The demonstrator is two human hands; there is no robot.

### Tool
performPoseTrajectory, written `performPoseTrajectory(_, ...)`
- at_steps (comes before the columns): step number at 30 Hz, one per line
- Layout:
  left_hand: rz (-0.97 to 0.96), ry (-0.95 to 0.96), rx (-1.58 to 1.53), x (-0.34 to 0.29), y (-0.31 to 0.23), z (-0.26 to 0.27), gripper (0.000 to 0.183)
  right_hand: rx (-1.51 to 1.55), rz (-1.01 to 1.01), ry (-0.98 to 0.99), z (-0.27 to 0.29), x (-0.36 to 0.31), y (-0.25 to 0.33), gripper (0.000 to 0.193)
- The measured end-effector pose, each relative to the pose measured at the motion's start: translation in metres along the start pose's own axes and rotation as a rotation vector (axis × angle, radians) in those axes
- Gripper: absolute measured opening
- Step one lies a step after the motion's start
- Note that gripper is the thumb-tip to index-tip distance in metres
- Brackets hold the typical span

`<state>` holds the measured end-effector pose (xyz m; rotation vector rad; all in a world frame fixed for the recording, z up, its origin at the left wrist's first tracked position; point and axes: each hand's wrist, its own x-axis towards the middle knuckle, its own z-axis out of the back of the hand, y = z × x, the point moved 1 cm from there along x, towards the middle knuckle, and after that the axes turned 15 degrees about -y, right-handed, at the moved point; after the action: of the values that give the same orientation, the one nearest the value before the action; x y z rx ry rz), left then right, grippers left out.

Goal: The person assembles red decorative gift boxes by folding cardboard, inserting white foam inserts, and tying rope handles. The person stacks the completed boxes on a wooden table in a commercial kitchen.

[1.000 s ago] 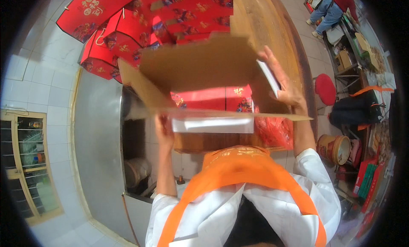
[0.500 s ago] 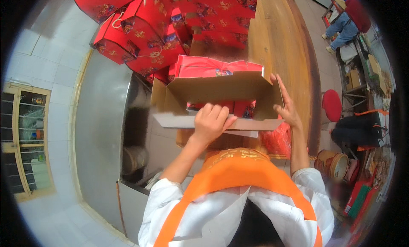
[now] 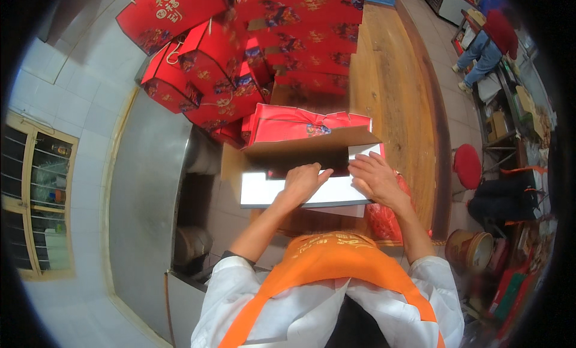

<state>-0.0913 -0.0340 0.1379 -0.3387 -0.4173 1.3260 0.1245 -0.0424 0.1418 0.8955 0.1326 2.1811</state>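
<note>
Open box (image 3: 258, 190) sits at the near end of the wood table (image 3: 399, 78), by the person's tummy. L hand (image 3: 303, 183) lies on its white near side, fingers bent; can't tell if it's pinching. R hand (image 3: 377, 178) is spread on the R corner, not clenched. Near side looks folded, so prob. abt half done: top's open, brown far wall (image 3: 288, 151) isn't down yet. Red piece (image 3: 288, 124) is just behind; can't tell if it's joined. Red plastic bag (image 3: 384, 220) crowds the R, red boxes (image 3: 312, 39) the back. Most room: R strip of wood.
</note>
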Motion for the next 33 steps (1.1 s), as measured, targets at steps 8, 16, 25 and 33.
performPoseTrajectory(8, -0.319, -0.747, -0.15, -0.021, 0.01, 0.041, 0.015, -0.12, 0.084, 0.085, -0.007, 0.011, 0.0, 0.022)
performPoseTrajectory(16, 0.612, -0.725, -0.947, -0.053, 0.104, 0.11, 0.036, 0.075, -0.103, 0.181, 0.0, 0.019, -0.002, 0.03)
performPoseTrajectory(25, 0.016, -0.423, -0.208, -0.039, 0.1, 0.069, 0.088, 0.139, -0.284, 0.031, 0.001, 0.028, -0.001, 0.072)
performPoseTrajectory(33, -0.017, -0.466, 0.185, -0.04, 0.091, 0.061, 0.094, 0.207, -0.3, -0.024, -0.001, 0.025, -0.002, 0.067)
